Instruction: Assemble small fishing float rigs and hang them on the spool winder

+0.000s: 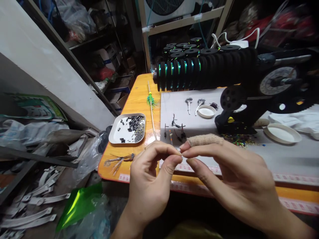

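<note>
My left hand (157, 182) is closed in a pinch, thumb and forefinger tips together; whatever lies between them is too small to make out. Meeting it at the fingertips is my right hand (234, 169), its thumb and forefinger drawn close together, with any held piece hidden or too tiny to name. Tan wrap (205, 140) covers one of its fingers. Just beyond the fingertips, small dark stems with black tubes (178, 129) lie on the white board (171, 103). A small orange-tipped piece (170, 136) lies beside them.
A white tray (113, 134) of black tubes and small metal bits stands left. A stick with green strands (150, 99) and a wire bundle (121, 159) lie on the yellow table (138, 86). A black spool machine (206, 71) stands behind, near shallow dishes (281, 133) and colored beads (239, 141).
</note>
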`<move>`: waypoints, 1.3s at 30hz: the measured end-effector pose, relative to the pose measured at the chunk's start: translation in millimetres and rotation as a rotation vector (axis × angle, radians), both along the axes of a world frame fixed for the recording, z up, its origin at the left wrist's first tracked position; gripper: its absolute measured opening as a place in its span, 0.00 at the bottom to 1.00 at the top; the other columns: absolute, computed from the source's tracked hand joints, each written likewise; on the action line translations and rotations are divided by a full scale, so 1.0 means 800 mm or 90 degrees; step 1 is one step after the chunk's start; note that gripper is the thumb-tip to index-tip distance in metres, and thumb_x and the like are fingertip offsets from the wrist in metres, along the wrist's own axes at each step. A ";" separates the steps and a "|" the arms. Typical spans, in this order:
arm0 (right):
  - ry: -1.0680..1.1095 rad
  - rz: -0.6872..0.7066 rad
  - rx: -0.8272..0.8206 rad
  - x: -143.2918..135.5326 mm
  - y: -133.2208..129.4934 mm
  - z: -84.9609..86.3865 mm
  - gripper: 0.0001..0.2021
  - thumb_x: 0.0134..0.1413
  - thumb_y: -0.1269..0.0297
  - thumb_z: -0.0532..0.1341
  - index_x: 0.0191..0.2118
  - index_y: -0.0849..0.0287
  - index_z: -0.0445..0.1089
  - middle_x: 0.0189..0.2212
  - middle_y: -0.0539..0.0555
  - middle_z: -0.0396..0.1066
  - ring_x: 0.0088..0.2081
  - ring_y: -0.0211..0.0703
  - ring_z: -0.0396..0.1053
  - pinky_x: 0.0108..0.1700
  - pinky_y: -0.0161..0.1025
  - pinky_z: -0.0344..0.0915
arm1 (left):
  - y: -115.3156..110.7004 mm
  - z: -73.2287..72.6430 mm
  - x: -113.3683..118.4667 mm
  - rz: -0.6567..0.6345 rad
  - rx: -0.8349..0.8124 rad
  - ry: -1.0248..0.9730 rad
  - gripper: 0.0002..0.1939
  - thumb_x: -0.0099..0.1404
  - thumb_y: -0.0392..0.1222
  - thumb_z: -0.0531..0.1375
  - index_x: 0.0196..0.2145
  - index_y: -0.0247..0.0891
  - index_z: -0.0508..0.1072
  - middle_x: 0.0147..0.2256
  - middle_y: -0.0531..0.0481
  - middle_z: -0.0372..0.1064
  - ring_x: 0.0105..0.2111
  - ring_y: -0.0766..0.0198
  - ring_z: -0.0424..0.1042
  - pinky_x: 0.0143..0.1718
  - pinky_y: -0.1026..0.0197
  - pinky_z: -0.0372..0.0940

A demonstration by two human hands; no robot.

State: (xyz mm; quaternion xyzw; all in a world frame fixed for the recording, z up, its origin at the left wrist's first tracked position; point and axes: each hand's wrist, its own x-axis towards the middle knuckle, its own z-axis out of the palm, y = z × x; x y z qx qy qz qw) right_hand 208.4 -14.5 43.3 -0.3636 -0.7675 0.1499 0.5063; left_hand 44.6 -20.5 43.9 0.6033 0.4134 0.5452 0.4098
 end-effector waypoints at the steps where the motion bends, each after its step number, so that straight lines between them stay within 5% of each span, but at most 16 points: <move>1: -0.003 -0.001 0.003 -0.003 0.000 0.001 0.08 0.55 0.77 0.62 0.40 0.60 0.72 0.37 0.54 0.74 0.42 0.38 0.73 0.41 0.32 0.71 | 0.000 0.000 0.000 0.000 -0.002 -0.008 0.04 0.66 0.35 0.60 0.33 0.41 0.72 0.31 0.57 0.69 0.33 0.72 0.69 0.36 0.71 0.65; 9: -0.070 -0.101 0.170 -0.006 -0.003 -0.007 0.10 0.52 0.76 0.64 0.40 0.56 0.72 0.37 0.56 0.73 0.38 0.43 0.73 0.37 0.39 0.74 | -0.009 0.004 0.001 0.009 -0.012 0.034 0.03 0.67 0.35 0.59 0.34 0.40 0.71 0.31 0.53 0.68 0.33 0.68 0.68 0.35 0.68 0.65; 15: -0.133 -0.013 0.266 0.006 -0.001 -0.013 0.10 0.52 0.77 0.64 0.38 0.55 0.70 0.44 0.56 0.73 0.43 0.49 0.72 0.36 0.43 0.74 | -0.012 0.007 -0.001 -0.026 -0.009 0.085 0.04 0.69 0.36 0.56 0.35 0.39 0.69 0.31 0.51 0.67 0.33 0.65 0.69 0.34 0.65 0.66; 23: -0.032 0.059 -0.038 0.004 0.006 0.011 0.07 0.52 0.77 0.61 0.34 0.57 0.65 0.33 0.50 0.70 0.37 0.38 0.71 0.38 0.34 0.68 | 0.002 -0.005 -0.004 0.045 0.349 0.237 0.13 0.59 0.23 0.63 0.40 0.35 0.72 0.35 0.48 0.74 0.36 0.66 0.73 0.39 0.64 0.69; 31: -0.080 0.133 -0.095 0.018 0.008 0.014 0.07 0.56 0.76 0.60 0.37 0.57 0.64 0.35 0.50 0.68 0.37 0.36 0.68 0.39 0.32 0.66 | 0.009 -0.002 -0.018 0.030 0.534 0.413 0.12 0.59 0.26 0.64 0.42 0.29 0.72 0.34 0.44 0.74 0.33 0.62 0.71 0.33 0.60 0.67; 34: -0.116 0.144 -0.057 0.017 0.009 0.014 0.08 0.57 0.76 0.60 0.39 0.57 0.64 0.37 0.52 0.68 0.39 0.37 0.68 0.39 0.33 0.66 | 0.013 0.002 -0.017 0.025 0.501 0.412 0.09 0.59 0.27 0.63 0.38 0.32 0.71 0.32 0.46 0.72 0.31 0.64 0.70 0.32 0.62 0.66; 39: -0.207 0.050 0.125 0.008 0.014 0.007 0.06 0.59 0.75 0.59 0.40 0.59 0.65 0.40 0.56 0.69 0.43 0.41 0.69 0.46 0.36 0.67 | 0.014 0.006 -0.009 0.025 0.235 0.255 0.11 0.55 0.23 0.58 0.30 0.38 0.68 0.27 0.54 0.64 0.26 0.69 0.61 0.27 0.65 0.60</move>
